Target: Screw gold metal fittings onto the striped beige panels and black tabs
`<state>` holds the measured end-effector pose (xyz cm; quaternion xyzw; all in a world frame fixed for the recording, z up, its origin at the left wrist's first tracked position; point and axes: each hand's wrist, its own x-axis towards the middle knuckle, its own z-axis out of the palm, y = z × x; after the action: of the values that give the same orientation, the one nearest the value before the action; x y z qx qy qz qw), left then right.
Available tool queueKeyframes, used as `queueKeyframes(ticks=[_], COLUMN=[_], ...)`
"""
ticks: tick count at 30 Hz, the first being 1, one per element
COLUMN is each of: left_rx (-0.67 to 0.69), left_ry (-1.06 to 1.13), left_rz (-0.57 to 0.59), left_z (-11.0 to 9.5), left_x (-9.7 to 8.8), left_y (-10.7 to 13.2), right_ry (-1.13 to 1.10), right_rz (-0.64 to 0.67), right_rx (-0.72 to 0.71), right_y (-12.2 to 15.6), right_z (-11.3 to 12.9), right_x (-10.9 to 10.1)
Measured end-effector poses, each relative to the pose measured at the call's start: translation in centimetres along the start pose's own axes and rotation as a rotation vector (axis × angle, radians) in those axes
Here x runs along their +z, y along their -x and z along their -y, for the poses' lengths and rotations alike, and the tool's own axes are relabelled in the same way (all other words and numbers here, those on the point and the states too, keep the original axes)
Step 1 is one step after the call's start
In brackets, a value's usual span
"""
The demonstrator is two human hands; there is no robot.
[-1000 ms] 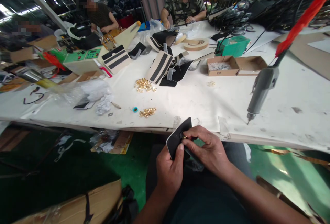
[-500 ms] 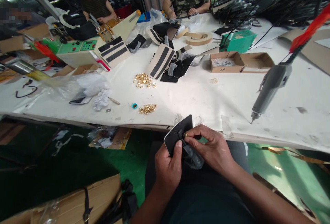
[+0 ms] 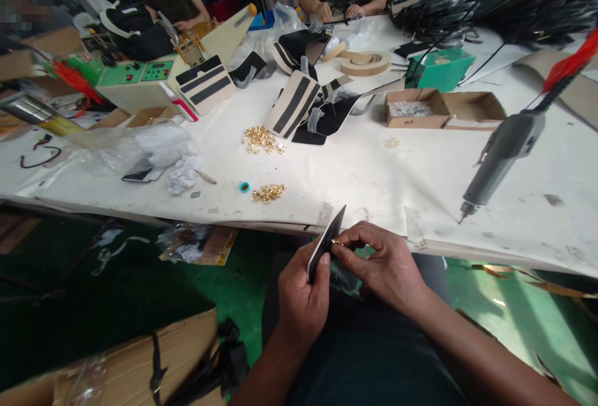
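Observation:
A black panel with a pale edge [image 3: 332, 231] is gripped in my left hand [image 3: 306, 297], thumb on its black face, just off the table's front edge. My right hand [image 3: 380, 259] pinches a small gold-coloured metal fitting [image 3: 335, 242] between thumb and forefinger, held against that face. The fitting's exact shape is too small to make out. Clear plastic [image 3: 346, 278] hangs below the panel, partly hidden by my hands. On the white table [image 3: 364, 175] in front lie a near pile of gold fittings [image 3: 268, 193] and a farther pile of gold fittings [image 3: 260, 138].
A grey electric screwdriver [image 3: 504, 160] hangs at the right, tip down. Cardboard trays [image 3: 415, 121], a green box [image 3: 441, 70], a tape roll [image 3: 367, 63] and striped panels [image 3: 294, 106] stand farther back. A blue cap [image 3: 243, 187] lies near the fittings. Two people sit across the table.
The panel has turned in my left hand and now shows nearly edge-on. My right hand keeps the gold fitting at its face. The camera view has shifted slightly.

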<state>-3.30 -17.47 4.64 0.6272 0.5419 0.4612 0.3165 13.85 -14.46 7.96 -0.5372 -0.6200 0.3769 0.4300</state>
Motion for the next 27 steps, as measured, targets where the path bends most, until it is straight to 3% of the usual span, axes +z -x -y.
queueKeyframes(ticks=[7,15,23,27], left_rx=[0.108,0.222,0.281,0.336], left_ry=[-0.033,-0.133,-0.19,-0.285], left_rz=[0.07,0.073,0.052,0.034], left_z=[0.2,0.0,0.3,0.3], left_x=[-0.2,0.0,0.0,0.2], left_y=[-0.2,-0.2,-0.3,0.0], right_ry=[0.047,0.067,-0.055,-0.055], right_rz=[0.053,0.099,-0.025,-0.062], right_rx=[-0.013,0.031,0.142,0.05], right_y=[0.1,-0.3,0.1,0.5], right_z=[0.6,1.1,-0.1,-0.6], right_x=[-0.6,-0.9,0.4,0.9])
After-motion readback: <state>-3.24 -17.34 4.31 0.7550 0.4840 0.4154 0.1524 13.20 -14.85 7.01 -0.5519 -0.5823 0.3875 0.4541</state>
